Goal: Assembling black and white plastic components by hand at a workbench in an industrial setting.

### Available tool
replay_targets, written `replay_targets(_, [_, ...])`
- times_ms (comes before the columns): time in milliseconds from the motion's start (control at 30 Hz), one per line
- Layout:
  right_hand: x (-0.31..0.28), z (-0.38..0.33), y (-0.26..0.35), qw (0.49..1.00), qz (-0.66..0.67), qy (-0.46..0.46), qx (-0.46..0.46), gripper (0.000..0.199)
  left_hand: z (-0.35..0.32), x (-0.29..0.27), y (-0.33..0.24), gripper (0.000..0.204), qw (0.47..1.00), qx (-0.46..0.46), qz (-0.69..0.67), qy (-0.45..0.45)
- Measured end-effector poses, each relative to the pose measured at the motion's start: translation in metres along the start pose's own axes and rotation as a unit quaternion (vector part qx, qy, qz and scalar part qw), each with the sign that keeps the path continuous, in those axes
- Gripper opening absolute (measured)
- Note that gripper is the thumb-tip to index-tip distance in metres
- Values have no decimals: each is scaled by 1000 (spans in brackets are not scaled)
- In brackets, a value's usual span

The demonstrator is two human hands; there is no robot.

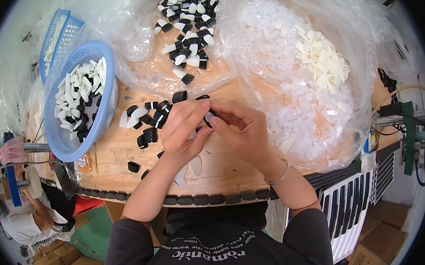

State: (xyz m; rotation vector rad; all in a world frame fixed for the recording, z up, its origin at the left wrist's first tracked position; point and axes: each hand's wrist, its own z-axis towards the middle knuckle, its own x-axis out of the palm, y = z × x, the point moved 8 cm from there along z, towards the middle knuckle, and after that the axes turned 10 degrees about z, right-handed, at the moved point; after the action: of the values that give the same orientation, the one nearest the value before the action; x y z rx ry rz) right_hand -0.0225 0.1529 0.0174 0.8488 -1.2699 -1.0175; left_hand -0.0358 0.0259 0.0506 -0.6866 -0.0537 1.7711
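Our grip: both hands pinch one small black cap point(207, 117) between fingertips, left hand point(183, 128) and right hand point(240, 129) meeting above the worktop point(112, 150). Loose caps point(147, 120) lie just beside. We judge the cap could slip from so slight a hold and drop among them.

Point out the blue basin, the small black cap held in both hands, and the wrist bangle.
blue basin point(107, 106), head view, on its right rim.
small black cap point(207, 118), head view, on its visible edge between the fingers.
wrist bangle point(279, 177), head view, on the band.
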Motion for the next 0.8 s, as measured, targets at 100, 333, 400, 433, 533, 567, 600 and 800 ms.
replay_targets(100, [-2,0,-1,1000,18,-16,14,22,0,0,-1,46,1000,-15,-5,4])
replay_targets(333, [-6,2,-8,996,75,-31,47,14,1,3,-1,44,1000,-9,-13,11])
replay_targets(400, [-4,2,-8,996,79,-16,37,8,0,2,-1,43,1000,-11,-12,11])
replay_targets(433, [-4,2,-11,996,80,-17,37,8,0,2,-1,41,1000,-13,-11,10])
replay_targets(533, [-5,2,-12,995,101,-6,6,6,1,3,-5,40,1000,3,-5,7])
replay_targets(567, [-4,2,-12,994,105,-7,10,6,1,3,-5,40,1000,4,-5,8])
replay_targets(600, [-3,2,-12,994,109,-8,14,7,0,3,-5,40,1000,11,3,3])
replay_targets(800, [-4,3,-15,991,132,-8,22,10,1,3,-7,38,999,24,26,8])
